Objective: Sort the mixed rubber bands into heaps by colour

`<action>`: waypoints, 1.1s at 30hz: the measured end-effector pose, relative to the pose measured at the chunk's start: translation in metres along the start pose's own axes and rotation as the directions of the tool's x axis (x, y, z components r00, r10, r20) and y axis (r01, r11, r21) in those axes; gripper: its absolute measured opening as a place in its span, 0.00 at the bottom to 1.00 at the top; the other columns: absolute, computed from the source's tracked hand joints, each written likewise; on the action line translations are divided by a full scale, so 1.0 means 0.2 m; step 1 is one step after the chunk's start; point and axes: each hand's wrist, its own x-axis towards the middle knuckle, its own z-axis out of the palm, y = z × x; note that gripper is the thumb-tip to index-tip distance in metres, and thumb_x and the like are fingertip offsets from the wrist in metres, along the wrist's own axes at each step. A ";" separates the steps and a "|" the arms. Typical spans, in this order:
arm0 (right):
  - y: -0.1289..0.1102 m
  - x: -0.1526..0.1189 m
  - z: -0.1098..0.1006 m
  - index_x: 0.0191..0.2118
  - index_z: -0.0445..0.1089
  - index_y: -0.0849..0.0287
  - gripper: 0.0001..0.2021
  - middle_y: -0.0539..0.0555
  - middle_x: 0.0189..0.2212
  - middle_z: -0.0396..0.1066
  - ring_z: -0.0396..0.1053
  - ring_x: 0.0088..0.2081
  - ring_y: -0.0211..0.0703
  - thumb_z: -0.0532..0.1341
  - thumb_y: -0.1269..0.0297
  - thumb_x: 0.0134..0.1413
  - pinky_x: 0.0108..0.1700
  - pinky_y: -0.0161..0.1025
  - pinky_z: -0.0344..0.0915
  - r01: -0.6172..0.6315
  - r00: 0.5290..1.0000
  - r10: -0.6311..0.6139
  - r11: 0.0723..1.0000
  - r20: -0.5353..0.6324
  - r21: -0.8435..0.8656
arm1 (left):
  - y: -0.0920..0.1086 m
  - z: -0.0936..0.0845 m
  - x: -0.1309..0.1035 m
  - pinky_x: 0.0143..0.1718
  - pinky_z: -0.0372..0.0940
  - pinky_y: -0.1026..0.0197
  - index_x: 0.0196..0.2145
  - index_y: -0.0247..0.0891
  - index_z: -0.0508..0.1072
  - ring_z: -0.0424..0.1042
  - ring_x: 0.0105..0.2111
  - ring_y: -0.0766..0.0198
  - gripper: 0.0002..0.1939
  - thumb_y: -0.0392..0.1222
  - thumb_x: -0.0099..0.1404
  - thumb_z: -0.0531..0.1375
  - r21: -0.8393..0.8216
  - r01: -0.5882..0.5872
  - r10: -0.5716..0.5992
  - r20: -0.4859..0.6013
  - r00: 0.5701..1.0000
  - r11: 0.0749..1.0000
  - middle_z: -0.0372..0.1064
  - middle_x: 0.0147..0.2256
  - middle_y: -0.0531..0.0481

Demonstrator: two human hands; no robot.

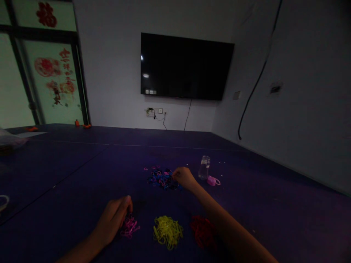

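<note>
My right hand (184, 177) reaches to a mixed pile of small rubber bands (161, 178) in blue, black and pink. Its fingertips are pinched together at the pile's right side, and what they hold is too small to make out. On the left, my left hand (114, 214) rests with curled fingers against a small heap of pink rubber bands (129, 227). Whatever sits in those fingers is hidden. A yellow rubber band heap (168, 231) lies between my forearms. Beside it, a red rubber band heap (202, 231) is partly covered by my right forearm.
A clear plastic bottle (204, 167) stands right of the mixed pile, with a pink looped cap (211, 180) beside it. Small white bits dot the purple surface (263, 204). A clear plastic bag (11, 140) lies at far left. A television (186, 67) hangs on the wall.
</note>
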 end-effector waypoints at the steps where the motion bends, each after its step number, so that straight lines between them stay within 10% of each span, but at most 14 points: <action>1: 0.01 0.00 0.00 0.27 0.75 0.62 0.13 0.54 0.26 0.75 0.72 0.30 0.40 0.54 0.79 0.39 0.30 0.29 0.63 -0.003 1.000 0.003 1.000 -0.001 0.014 | 0.00 0.00 0.00 0.18 0.54 0.66 0.20 0.39 0.65 0.57 0.12 0.67 0.30 0.64 0.63 0.40 -0.001 -0.001 0.001 0.001 1.000 1.000 0.53 0.10 0.58; 33: 0.04 0.04 0.10 0.25 0.76 0.61 0.14 0.52 0.24 0.74 0.70 0.29 0.41 0.56 0.77 0.31 0.29 0.29 0.57 0.034 0.998 -0.024 0.985 0.059 -0.171 | -0.04 0.00 0.01 0.18 0.54 0.66 0.21 0.38 0.66 0.57 0.12 0.68 0.30 0.63 0.64 0.40 -0.002 -0.015 0.015 0.018 1.000 1.000 0.52 0.09 0.59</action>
